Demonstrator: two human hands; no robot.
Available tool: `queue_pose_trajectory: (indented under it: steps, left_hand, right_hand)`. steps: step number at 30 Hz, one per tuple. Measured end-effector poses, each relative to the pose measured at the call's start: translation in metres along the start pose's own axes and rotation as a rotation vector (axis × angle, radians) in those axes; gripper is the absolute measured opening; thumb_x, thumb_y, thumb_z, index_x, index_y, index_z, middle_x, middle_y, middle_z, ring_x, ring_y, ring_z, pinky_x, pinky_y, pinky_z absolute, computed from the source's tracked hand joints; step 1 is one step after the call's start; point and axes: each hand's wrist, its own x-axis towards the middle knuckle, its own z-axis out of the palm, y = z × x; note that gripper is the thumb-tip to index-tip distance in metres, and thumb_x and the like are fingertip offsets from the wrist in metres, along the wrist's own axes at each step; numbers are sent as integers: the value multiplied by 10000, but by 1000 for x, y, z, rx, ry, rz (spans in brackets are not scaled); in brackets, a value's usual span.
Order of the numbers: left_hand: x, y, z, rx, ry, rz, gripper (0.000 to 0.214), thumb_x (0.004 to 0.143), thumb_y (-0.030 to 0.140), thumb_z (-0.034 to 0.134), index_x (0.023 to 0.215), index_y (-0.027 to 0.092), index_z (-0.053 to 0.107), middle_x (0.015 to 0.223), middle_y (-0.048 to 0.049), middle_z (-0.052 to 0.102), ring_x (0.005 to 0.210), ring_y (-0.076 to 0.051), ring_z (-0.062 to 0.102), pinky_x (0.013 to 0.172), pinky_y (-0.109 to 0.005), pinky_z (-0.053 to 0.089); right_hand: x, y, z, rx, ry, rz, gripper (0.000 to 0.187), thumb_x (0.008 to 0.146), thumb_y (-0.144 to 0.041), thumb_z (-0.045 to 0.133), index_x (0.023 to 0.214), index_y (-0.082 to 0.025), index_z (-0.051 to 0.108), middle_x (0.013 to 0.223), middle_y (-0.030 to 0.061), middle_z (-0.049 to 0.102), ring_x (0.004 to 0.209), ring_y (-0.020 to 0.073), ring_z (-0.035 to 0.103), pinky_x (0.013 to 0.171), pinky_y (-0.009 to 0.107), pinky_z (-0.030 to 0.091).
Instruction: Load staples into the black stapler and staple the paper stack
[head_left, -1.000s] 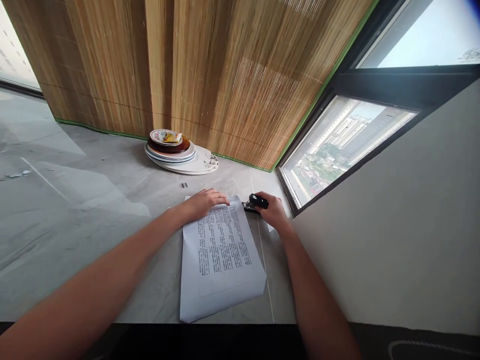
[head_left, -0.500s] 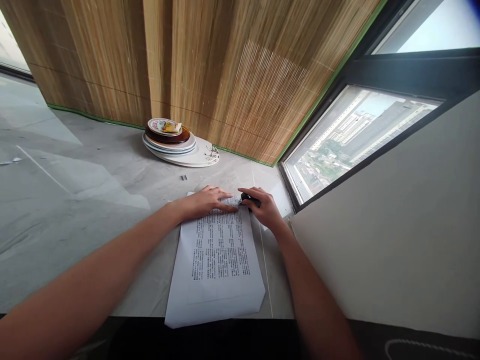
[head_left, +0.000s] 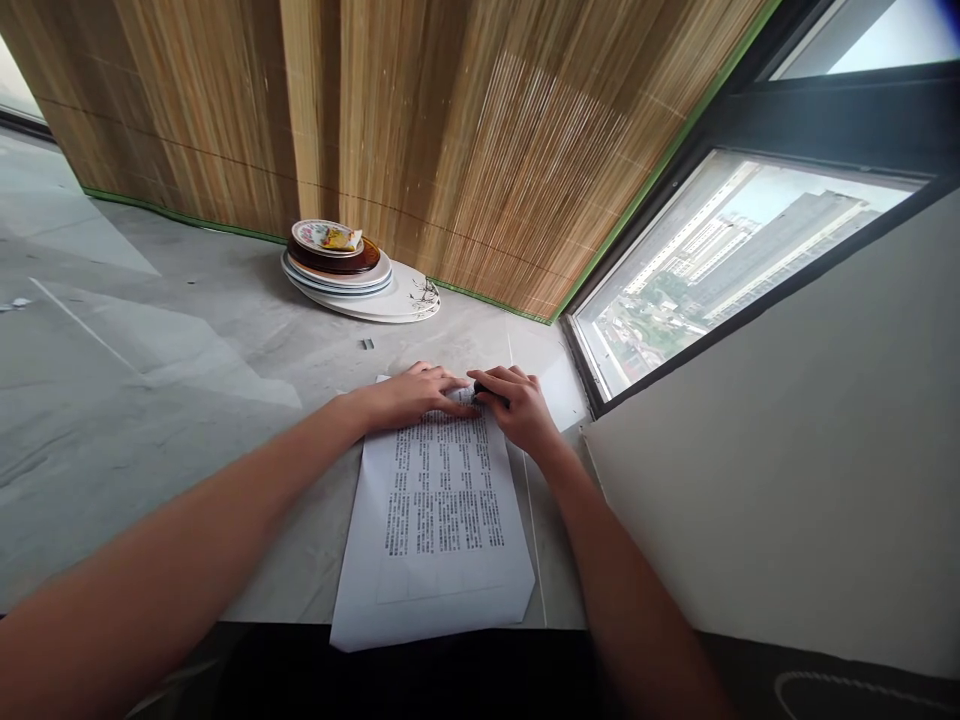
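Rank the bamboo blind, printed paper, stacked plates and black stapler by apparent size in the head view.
1. Bamboo blind
2. Printed paper
3. Stacked plates
4. Black stapler, mostly covered by the right hand

Pale daylight enters through the window [head_left: 660,290] at right — haze veiling its dark frame [head_left: 840,110] — and glints off the gray tabletop [head_left: 247,450]. Shadow fills folds of the bamboo blind [head_left: 375,120]; print on the paper [head_left: 435,580] blurs, and wide-angle stretch swells the forearms [head_left: 202,530].
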Motion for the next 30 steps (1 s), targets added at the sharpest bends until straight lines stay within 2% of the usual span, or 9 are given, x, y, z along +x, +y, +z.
queue_pose_trajectory:
  steps: [7, 17, 23, 27, 30]
  left_hand:
    - [0, 1, 0, 94, -66, -6, 804, 848, -91, 539, 1384, 503, 607, 1563, 29, 517, 1399, -255, 464, 1181, -487, 315]
    - [1, -1, 3, 80, -38, -1, 779, 859, -94, 539, 1355, 499, 634, 1510, 24, 569, 1371, -243, 495, 1178, -491, 333]
    - [1, 1, 1, 52, -33, 1, 764, 845, -99, 537, 1317, 487, 665, 1502, 31, 573, 1367, -241, 489, 1175, -479, 327]
    - [0, 2, -2, 66, -50, 21, 777, 833, -101, 529, 1323, 487, 664, 1513, 20, 560, 1363, -250, 493, 1167, -491, 332]
    - [-1, 3, -4, 73, -62, 13, 797, 841, -106, 522, 1337, 504, 653, 1546, 20, 536, 1393, -252, 482, 1173, -510, 337]
  right_hand:
    - [-1, -3, 1, -54, -20, -1, 413, 1031, -248, 532, 1394, -414, 640, 1177, 12, 740, 1049, 272, 609, 907, 431, 371]
    - [0, -4, 4, -86, -6, -14, 385, 1031, -264, 527, 1357, -424, 655, 1125, 14, 740, 1007, 268, 598, 898, 447, 367]
    - [2, -9, 10, -223, -13, -38, 311, 989, -230, 591, 1215, -386, 738, 1170, 63, 649, 1066, 296, 543, 881, 458, 374]
    - [3, -11, 11, -279, -29, -65, 286, 968, -200, 603, 1145, -360, 762, 1110, 79, 627, 1043, 298, 535, 883, 461, 385]
    - [1, 2, 4, -149, 3, -95, 355, 959, -230, 634, 1281, -364, 698, 1188, 60, 647, 1089, 287, 557, 925, 442, 415]
